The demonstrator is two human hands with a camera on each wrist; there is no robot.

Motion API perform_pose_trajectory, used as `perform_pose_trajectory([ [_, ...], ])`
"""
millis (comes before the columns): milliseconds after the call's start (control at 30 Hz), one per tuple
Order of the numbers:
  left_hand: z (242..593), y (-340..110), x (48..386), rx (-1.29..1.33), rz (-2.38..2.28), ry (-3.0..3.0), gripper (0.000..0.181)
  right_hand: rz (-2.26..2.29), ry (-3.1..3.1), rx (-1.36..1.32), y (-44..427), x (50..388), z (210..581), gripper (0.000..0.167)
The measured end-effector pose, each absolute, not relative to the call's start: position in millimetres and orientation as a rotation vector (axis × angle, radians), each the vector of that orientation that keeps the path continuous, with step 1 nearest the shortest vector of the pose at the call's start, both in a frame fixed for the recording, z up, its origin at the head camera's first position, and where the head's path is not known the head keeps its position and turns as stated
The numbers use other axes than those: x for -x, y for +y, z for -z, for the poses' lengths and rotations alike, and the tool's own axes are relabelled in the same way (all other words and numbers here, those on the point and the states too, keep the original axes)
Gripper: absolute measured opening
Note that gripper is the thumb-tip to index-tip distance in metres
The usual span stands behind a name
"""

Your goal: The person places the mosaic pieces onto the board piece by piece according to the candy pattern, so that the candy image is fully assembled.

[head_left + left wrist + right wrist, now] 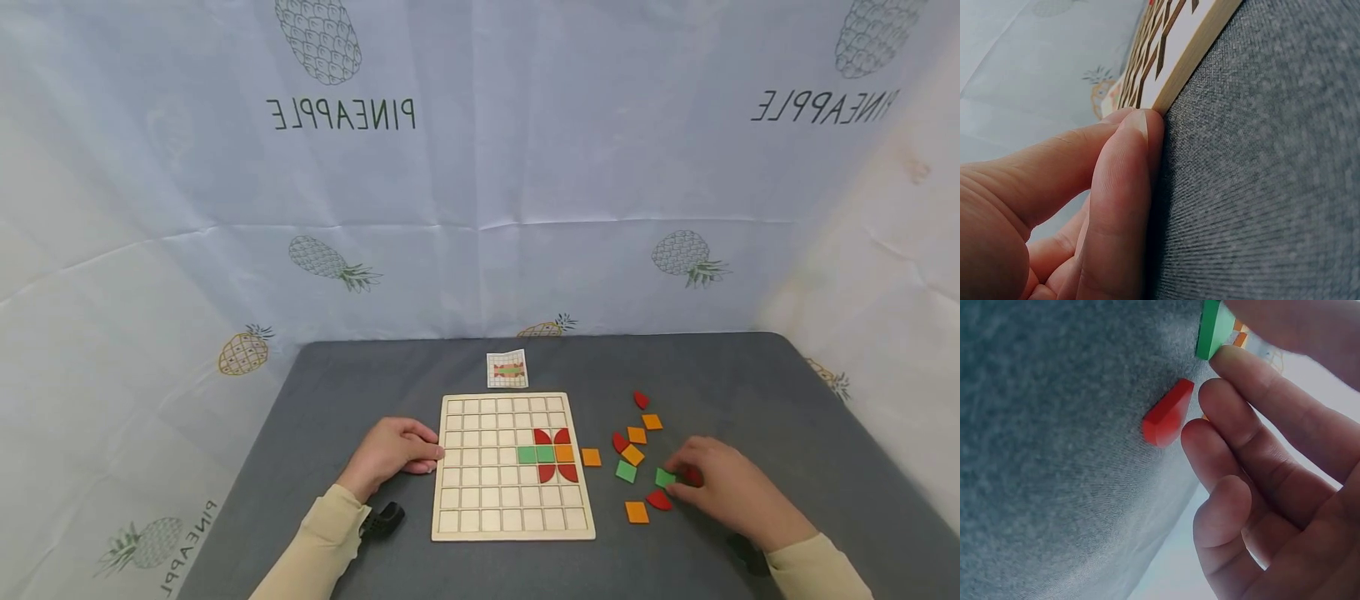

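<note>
My left hand (393,454) holds the left edge of a wooden grid board (513,536), thumb and fingertips together at its rim in the left wrist view. On the board, two green square tiles (527,455) and an orange square tile (564,453) form a row, with red rounded tiles (547,473) above and below. Right of the board, my right hand (723,487) pinches a green square tile (665,477) between thumb and index finger. Its other fingers are bent, and a red rounded tile (1169,415) lies on the cloth beside them.
Several loose tiles lie between the board and my right hand, among them an orange square (637,512), a green square (626,472) and a red rounded tile (659,500). A small pattern card (507,369) lies behind the board. Pineapple-printed cloth (480,167) hangs behind the grey table (375,367).
</note>
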State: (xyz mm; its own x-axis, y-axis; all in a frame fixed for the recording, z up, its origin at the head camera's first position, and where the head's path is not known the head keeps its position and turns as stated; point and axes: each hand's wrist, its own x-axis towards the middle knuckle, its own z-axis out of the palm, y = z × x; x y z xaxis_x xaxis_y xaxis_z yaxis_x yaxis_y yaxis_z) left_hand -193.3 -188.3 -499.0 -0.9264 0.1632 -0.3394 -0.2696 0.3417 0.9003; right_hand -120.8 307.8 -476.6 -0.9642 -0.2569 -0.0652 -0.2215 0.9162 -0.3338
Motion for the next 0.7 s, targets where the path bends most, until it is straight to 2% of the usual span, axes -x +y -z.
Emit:
perform_pose_trajectory([
  [700, 500.3, -188.7, 193.2, 0.078, -1.612, 2.252, 0.034, 0.449, 2.975, 0.344, 307.6, 122.7, 471.4, 0.022],
])
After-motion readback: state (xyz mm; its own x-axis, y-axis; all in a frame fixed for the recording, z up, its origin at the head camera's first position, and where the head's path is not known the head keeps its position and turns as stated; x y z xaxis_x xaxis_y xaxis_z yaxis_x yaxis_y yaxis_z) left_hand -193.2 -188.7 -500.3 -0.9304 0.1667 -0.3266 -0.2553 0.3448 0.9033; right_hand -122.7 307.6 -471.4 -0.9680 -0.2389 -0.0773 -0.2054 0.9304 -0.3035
